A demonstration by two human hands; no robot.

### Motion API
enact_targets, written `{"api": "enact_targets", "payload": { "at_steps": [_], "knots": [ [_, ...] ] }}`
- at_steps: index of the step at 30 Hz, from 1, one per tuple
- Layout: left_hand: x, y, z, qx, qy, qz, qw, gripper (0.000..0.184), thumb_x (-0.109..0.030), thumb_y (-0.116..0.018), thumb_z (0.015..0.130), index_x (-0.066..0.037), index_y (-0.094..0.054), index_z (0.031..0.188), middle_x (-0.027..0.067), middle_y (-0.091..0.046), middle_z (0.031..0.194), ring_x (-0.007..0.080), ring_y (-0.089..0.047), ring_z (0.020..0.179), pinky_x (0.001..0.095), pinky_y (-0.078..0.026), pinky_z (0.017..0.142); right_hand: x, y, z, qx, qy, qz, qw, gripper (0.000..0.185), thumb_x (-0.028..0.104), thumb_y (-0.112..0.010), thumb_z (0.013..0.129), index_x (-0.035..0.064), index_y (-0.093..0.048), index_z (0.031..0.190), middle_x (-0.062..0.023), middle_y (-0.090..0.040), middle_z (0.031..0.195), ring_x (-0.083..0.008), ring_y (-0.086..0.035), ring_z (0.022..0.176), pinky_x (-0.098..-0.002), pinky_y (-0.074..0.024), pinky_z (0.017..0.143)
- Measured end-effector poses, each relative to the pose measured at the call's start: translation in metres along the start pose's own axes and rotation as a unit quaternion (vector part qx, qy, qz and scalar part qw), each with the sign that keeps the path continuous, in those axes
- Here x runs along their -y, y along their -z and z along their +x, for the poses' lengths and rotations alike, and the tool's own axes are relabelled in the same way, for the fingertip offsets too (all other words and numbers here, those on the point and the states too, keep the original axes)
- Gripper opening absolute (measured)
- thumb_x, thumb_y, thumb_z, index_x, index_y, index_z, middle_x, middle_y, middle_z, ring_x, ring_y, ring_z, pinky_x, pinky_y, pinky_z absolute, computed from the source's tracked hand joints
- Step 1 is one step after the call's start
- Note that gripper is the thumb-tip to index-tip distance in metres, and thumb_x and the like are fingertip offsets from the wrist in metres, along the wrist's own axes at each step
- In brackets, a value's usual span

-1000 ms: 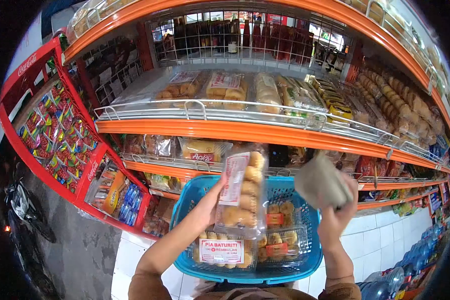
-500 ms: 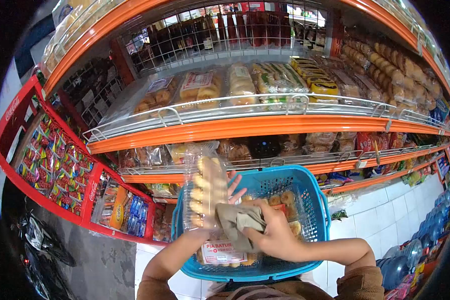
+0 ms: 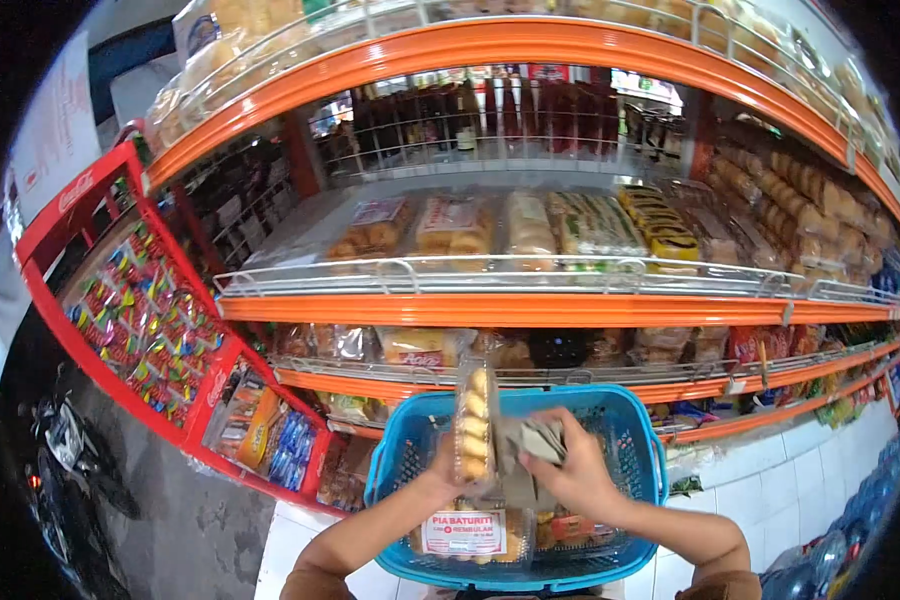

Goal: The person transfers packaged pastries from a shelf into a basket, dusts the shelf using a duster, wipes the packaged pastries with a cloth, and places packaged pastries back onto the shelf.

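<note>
My left hand (image 3: 440,473) is closed around a clear plastic pack of round pastries (image 3: 474,425), which stands upright on its narrow side above the blue basket (image 3: 610,577). Bunched in my right hand (image 3: 573,470) is a grey-green cloth (image 3: 537,446), close against the right side of the pack. Beneath both hands, the basket holds a pack with a white and red label (image 3: 464,533) and another pastry pack with an orange label (image 3: 577,530).
An orange-edged shelf (image 3: 550,310) with packaged breads spans the view beyond the basket. A red rack (image 3: 135,310) of small packets is at the left, near a parked motorbike (image 3: 70,450). Blue water bottles (image 3: 850,535) line the lower right.
The pack has turned from its broad face to its narrow side. My right hand and the cloth have shifted slightly right. The view has tilted, so the shelf sits lower.
</note>
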State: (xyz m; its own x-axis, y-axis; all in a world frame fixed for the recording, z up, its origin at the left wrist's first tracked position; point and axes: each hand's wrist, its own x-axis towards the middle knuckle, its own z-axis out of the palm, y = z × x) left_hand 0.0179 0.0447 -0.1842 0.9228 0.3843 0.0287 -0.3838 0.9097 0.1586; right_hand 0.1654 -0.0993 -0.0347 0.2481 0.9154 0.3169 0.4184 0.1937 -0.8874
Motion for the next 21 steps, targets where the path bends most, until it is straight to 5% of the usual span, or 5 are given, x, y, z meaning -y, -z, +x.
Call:
{"api": "enact_targets", "payload": {
  "at_steps": [4,8,10,20,21],
  "knots": [
    [0.006,-0.025,-0.001,-0.225,-0.098,0.215,0.945,0.022,-0.025,-0.048,0.089,-0.013,-0.051,0.107,-0.0026,-0.056,0.081,0.0089,-0.057,0.063,0.0257,-0.049,0.049,0.000,0.002,0.002,0.003,-0.046,0.003,0.999,0.034,0.004,-0.064,0.074,0.0013,-0.047,0.103,-0.0106,-0.061,0.083,-0.0144,-0.058,0.080,-0.0285,-0.0458,0.071],
    [0.006,-0.020,-0.005,0.119,0.123,-0.132,0.976,0.036,-0.038,-0.048,0.087,-0.009,-0.052,0.109,0.0061,-0.060,0.093,0.0175,-0.062,0.074,0.0329,-0.052,0.062,-0.008,0.000,0.042,-0.077,0.025,0.008,0.997,0.031,0.004,-0.064,0.073,0.0002,-0.049,0.100,-0.0082,-0.059,0.081,-0.0115,-0.053,0.077,-0.0264,-0.0442,0.069],
    [0.015,-0.045,-0.020,-0.101,0.034,0.286,0.952,0.037,-0.042,-0.049,0.087,-0.012,-0.051,0.108,0.0043,-0.059,0.087,0.0147,-0.059,0.067,0.0287,-0.049,0.053,-0.007,-0.002,0.056,-0.093,0.028,0.021,0.995,0.030,0.004,-0.064,0.074,0.0002,-0.050,0.100,-0.0078,-0.059,0.082,-0.0117,-0.053,0.077,-0.0266,-0.0440,0.070],
    [-0.079,-0.247,-0.079,-0.254,-0.047,0.505,0.823,0.036,-0.043,-0.049,0.088,-0.018,-0.050,0.113,0.0031,-0.058,0.086,0.0121,-0.056,0.064,0.0252,-0.048,0.052,-0.037,0.001,0.056,-0.067,0.015,0.029,0.997,0.032,0.008,-0.066,0.073,0.0008,-0.051,0.101,-0.0132,-0.063,0.089,-0.0185,-0.061,0.084,-0.0304,-0.0463,0.073],
    [-0.116,-0.245,-0.071,-0.137,0.002,0.319,0.938,0.036,-0.046,-0.046,0.088,-0.016,-0.052,0.107,0.0028,-0.059,0.084,0.0120,-0.057,0.063,0.0259,-0.049,0.052,-0.034,0.001,0.057,-0.054,0.005,0.022,0.998,0.032,0.007,-0.066,0.073,0.0006,-0.051,0.101,-0.0131,-0.063,0.089,-0.0183,-0.061,0.084,-0.0302,-0.0464,0.072]
  ]
}}
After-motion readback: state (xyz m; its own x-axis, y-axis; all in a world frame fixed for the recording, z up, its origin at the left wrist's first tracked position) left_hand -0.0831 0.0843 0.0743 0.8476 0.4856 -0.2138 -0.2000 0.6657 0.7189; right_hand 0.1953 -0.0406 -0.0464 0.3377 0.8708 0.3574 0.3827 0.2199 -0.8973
